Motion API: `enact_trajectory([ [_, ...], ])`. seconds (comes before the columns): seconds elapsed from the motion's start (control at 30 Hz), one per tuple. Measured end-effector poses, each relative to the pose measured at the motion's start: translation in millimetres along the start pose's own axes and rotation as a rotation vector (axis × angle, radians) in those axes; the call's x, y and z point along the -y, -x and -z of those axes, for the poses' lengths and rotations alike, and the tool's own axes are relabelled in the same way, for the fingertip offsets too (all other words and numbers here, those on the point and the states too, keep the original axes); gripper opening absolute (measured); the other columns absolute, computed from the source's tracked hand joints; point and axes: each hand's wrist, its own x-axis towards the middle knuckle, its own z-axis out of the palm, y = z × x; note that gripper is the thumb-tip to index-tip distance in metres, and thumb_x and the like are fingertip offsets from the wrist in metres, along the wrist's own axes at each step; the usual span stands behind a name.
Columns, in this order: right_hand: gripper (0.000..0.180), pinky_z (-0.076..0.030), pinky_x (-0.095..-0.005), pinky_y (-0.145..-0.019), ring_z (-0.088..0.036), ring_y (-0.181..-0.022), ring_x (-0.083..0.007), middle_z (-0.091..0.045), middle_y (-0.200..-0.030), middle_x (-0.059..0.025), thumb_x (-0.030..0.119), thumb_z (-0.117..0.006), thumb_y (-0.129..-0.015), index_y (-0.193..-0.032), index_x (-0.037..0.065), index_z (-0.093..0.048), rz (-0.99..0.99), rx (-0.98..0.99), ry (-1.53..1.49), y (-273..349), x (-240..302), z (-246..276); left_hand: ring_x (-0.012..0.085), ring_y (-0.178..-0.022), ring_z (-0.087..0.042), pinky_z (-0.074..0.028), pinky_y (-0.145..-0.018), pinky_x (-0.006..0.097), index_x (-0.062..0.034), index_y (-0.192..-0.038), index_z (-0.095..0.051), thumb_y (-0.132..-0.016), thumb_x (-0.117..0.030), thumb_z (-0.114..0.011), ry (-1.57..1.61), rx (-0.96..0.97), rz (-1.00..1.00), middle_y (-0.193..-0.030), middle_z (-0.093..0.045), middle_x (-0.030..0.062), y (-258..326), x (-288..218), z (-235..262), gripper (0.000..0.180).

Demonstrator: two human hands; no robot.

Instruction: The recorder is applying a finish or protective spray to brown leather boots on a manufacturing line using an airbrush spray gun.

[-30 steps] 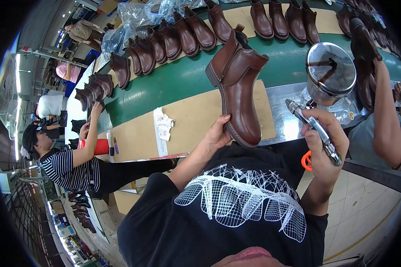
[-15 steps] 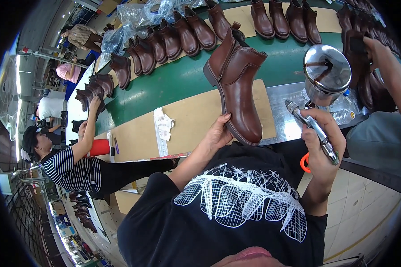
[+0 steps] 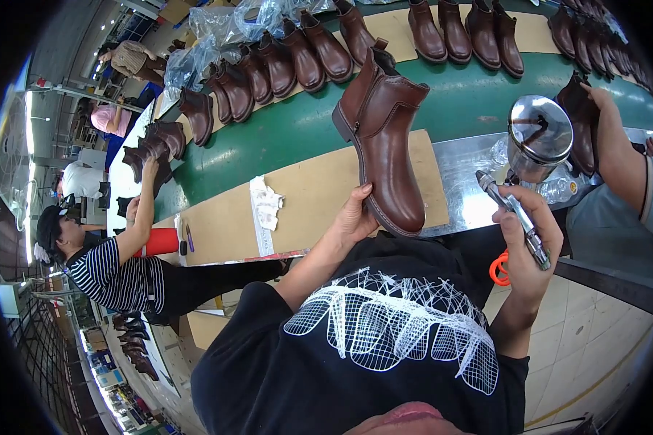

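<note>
Print marks a strip point(image 3: 262, 233) on the card point(image 3: 315, 206). Left hand point(image 3: 353, 218) holds a boot point(image 3: 391, 156) over the card's right end, toe wearer-side, long axis outward; right hand point(image 3: 528, 257), right of the card, grips a spray gun point(image 3: 494, 190).

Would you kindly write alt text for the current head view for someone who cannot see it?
A person's left hand holds a brown zip-sided ankle boot near its toe; the right hand grips a spray gun with a silver cup. More boots line the green worktable beyond; a co-worker in a striped shirt is at left.
</note>
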Motion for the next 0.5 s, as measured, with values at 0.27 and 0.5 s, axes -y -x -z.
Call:
enact_trajectory([
  [0.27, 0.025, -0.043, -0.0236, -0.076, -0.056, -0.080, -0.0098, -0.065, -0.094, -0.0049, 0.008, -0.072, -0.084, -0.107, -0.001, -0.067, 0.023, 0.021, 0.020, -2, 5, -1, 0.0290, -0.123, -0.055, -0.044, -0.107, 0.048, -0.0046, -0.142, -0.036, -0.083, -0.042, -0.069, 0.022, 0.040, 0.017, -0.136, -0.053, 0.0148, 0, -2, -5, 0.078],
  [0.5, 0.025, -0.044, -0.0233, -0.076, -0.057, -0.080, -0.0092, -0.064, -0.091, -0.0040, 0.004, -0.071, -0.083, -0.107, -0.001, -0.067, -0.027, 0.038, -0.008, -1, -5, -4, 0.0519, -0.116, -0.053, -0.049, -0.097, 0.057, -0.0043, -0.147, -0.026, -0.075, -0.054, -0.072, 0.096, 0.122, 0.038, -0.136, -0.045, 0.0307, -3, -2, 0, 0.099],
])
